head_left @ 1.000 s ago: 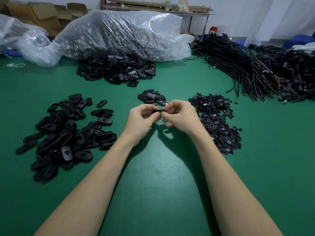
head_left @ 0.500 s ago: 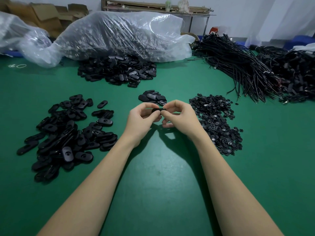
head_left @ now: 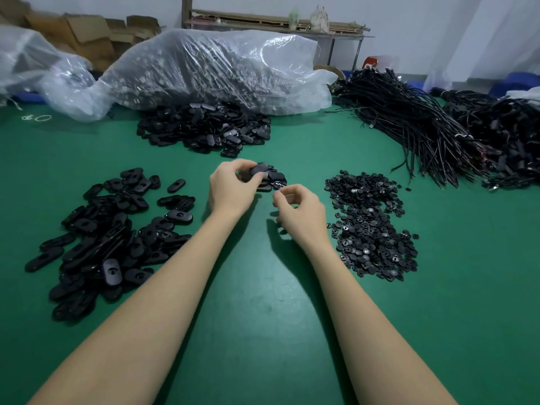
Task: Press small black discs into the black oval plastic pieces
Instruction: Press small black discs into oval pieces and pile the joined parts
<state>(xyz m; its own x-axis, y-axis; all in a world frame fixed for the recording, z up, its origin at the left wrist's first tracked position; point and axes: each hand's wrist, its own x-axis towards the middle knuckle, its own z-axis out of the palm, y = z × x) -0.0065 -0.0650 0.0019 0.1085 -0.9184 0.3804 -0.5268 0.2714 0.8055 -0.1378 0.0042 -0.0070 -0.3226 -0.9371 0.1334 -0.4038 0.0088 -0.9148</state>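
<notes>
My left hand (head_left: 233, 191) pinches a black oval plastic piece (head_left: 259, 168) between thumb and fingers, just above a small pile of oval pieces (head_left: 276, 179) at the table's middle. My right hand (head_left: 301, 211) hovers just right of and below that pile, its fingers loosely curled with nothing visible in them. A heap of small black discs (head_left: 371, 226) lies to the right of my right hand. A large spread of oval pieces (head_left: 111, 235) lies to the left.
Another heap of oval pieces (head_left: 204, 130) sits at the back, against a big clear plastic bag (head_left: 216, 71). Bundles of black cables (head_left: 423, 124) fill the back right. All of it rests on a green table (head_left: 263, 331).
My hands have come apart. The left hand carried the oval piece forward over the small centre pile, and the right hand let go of it and stayed behind.
</notes>
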